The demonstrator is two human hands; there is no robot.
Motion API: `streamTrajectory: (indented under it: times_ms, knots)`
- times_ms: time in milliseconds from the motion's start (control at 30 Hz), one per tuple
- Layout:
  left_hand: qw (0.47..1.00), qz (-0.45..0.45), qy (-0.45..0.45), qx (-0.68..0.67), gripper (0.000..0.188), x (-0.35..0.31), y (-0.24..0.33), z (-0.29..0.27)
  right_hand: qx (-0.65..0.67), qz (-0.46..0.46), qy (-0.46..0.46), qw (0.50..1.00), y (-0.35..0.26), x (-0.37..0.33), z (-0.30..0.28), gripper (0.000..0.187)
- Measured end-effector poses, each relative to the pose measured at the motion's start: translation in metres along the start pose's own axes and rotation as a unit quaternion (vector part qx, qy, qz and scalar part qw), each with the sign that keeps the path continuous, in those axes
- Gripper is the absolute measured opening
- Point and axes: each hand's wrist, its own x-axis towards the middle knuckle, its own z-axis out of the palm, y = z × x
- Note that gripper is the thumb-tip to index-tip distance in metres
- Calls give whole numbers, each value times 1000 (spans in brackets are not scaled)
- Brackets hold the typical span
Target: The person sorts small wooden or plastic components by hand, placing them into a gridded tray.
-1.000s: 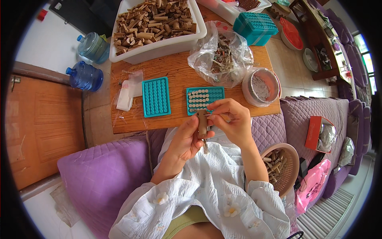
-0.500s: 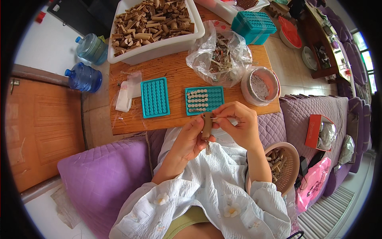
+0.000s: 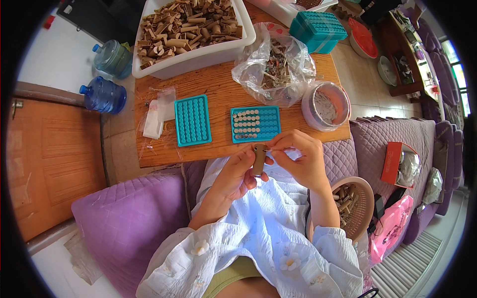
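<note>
Here your left hand (image 3: 237, 175) has its grip clenched around a short brown tube (image 3: 258, 159), holding it upright just below the near edge of the wooden desk (image 3: 218, 89), over your lap. Your right hand (image 3: 300, 161) sits just beside it, fingers pinched on a thin pale sliver (image 3: 269, 149) that meets the tube's upper end; it is too small to tell what it is. On the desk just beyond your hands lies a teal tray (image 3: 255, 124) with rows of round holes, the left part of it filled with pale pieces, the right part bare. A second teal tray (image 3: 193, 120) of the same kind lies to its left, near a clear plastic wrapper (image 3: 155, 116). To the right of the trays stands a round tub (image 3: 325, 105) with pale scraps inside, and behind it a crumpled clear bag (image 3: 274, 62) of brownish bits. At the far edge a big white bin (image 3: 191, 27) is heaped with brown tubes like the one you hold. By your right elbow a woven basket (image 3: 354, 206) holds more sticks. A purple cushion (image 3: 126, 218) lies by your left arm, and two blue water jugs (image 3: 104, 94) stand on the floor left of the desk.
</note>
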Motion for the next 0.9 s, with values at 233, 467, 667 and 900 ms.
streamTrajectory:
  times_ms: [233,467,667,900]
  knots:
    - [1000,-22,8,-9,44,1,-2,-1,-29,9,-15,999,1,-1,1,10]
    - [999,-19,29,31,39,5,-5,-9,-39,38,-35,998,23,-2,5,6]
    - [991,-19,8,130,32,11,-2,-3,-43,11,-71,997,23,-3,-8,7]
    - [988,-41,-19,149,32,16,-5,-1,-79,-19,-53,995,23,-8,-12,11]
